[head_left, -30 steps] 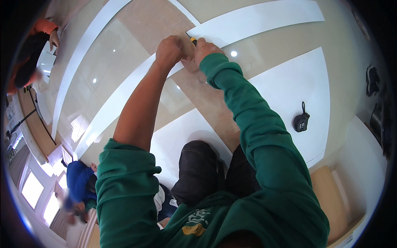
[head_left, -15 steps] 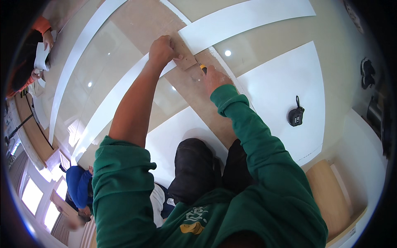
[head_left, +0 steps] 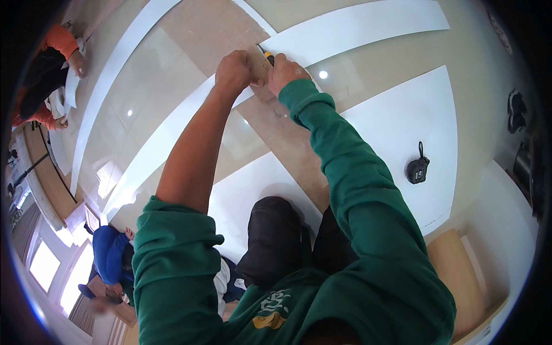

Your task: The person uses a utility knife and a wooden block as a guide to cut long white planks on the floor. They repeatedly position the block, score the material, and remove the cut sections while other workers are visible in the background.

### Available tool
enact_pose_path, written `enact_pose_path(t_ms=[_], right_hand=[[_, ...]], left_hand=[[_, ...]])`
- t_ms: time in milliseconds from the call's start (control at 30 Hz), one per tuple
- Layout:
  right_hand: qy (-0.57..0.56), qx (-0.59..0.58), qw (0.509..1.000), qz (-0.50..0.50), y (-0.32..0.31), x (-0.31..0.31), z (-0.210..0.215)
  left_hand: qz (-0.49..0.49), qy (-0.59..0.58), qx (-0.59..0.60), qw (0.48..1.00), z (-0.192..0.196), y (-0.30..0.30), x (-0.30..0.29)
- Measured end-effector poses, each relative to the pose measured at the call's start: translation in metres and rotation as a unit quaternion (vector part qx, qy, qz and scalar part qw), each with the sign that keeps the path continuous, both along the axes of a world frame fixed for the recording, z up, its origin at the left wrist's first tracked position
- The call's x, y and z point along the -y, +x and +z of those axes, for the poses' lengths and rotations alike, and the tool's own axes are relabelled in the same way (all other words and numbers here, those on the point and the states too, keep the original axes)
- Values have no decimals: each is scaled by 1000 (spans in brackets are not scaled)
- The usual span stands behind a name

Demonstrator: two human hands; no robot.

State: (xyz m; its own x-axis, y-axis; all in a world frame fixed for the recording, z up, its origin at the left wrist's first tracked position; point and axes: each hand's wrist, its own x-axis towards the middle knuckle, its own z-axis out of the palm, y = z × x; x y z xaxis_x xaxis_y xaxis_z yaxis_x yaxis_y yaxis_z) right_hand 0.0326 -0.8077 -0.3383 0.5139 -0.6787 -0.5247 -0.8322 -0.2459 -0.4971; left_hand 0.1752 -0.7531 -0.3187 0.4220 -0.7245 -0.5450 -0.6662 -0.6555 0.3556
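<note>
My right hand (head_left: pixel 287 75) is closed around a yellow and black utility knife (head_left: pixel 267 57). Its tip rests at the near-left corner of a white strip (head_left: pixel 356 33) that runs off to the upper right. Just left of it, my left hand (head_left: pixel 236 72) has curled fingers pressing on a small brown board (head_left: pixel 261 72), partly hidden between both hands. Under these lies a long brown board (head_left: pixel 282 135) that slants across the floor. Another white strip (head_left: pixel 172 132) comes from the lower left and ends beneath my left hand.
A black tape measure (head_left: pixel 417 171) lies on a large white sheet (head_left: pixel 397 126) at right. Another white sheet (head_left: pixel 244 187) is by my knees. A person in orange sleeves (head_left: pixel 63 43) works at far left; one in blue (head_left: pixel 108 253) is lower left. Dark shoes (head_left: pixel 516 109) sit far right.
My right hand has moved the knife up and left, from the lower edge of the small board to its far side by the white strip's corner. My left hand stays almost in place.
</note>
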Motion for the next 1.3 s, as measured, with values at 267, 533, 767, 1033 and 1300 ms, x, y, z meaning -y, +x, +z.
enact_pose_path(t_ms=[267,533,767,1033,1300], right_hand=[[38,-41,998,24,8,6,12],[59,-62,996,19,5,6,27],[53,-62,997,7,-9,-2,25],[45,-58,997,10,-100,-53,31],[-33,245,877,-413,-86,22,39]], left_hand=[[5,-12,15,1000,0,2,-5],[5,7,6,1000,6,1,0],[-7,-48,8,999,-10,4,-5],[11,-10,-13,1000,-5,0,-1],[2,-46,0,999,-12,3,-1]])
